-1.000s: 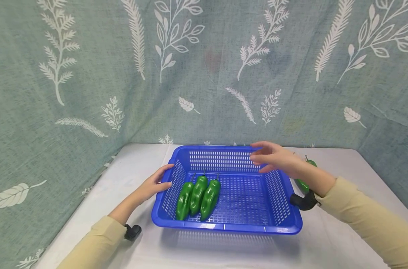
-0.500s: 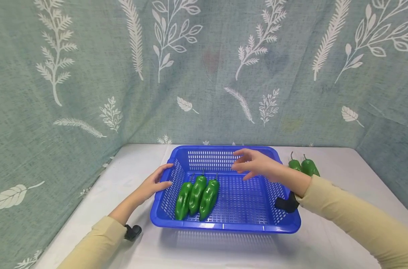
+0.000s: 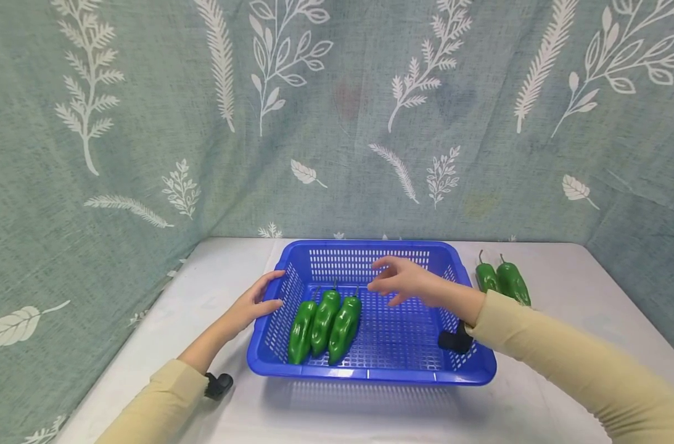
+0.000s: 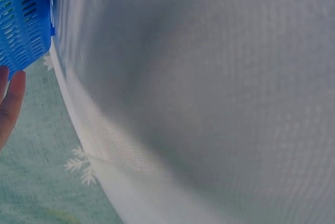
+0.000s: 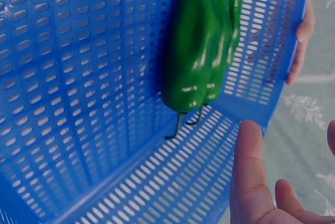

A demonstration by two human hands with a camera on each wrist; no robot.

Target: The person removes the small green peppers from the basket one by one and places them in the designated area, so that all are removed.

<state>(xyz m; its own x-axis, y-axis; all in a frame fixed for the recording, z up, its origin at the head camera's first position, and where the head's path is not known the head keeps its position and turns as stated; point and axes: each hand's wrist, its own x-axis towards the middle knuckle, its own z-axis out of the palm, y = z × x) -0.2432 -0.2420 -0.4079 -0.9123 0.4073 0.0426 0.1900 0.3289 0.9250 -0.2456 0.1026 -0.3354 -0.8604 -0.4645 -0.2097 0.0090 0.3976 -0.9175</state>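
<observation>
A blue perforated plastic basket (image 3: 403,375) stands on the table. Three glossy green peppers (image 3: 345,330) lie side by side along its left part, stems toward the back. My left hand (image 3: 257,299) has its fingertips and thumb at the basket's left rim, on the outside; in the left wrist view its fingers (image 4: 11,103) lie straight by the basket wall. Over the basket's middle, right of the peppers, hovers my right hand (image 3: 406,282), fingers loosely bent and nothing in them. In the right wrist view the peppers (image 5: 191,51) show beyond its extended finger.
Two more green peppers (image 3: 512,282) lie on the white-covered table (image 3: 564,296) right of the basket, partly behind the right sleeve (image 3: 542,333). A green leaf-patterned curtain (image 3: 337,185) rises behind and along the sides of the table.
My right hand has moved left and slightly down, from the basket's back right rim to over its middle, uncovering the two peppers on the table. The left hand stays at the rim.
</observation>
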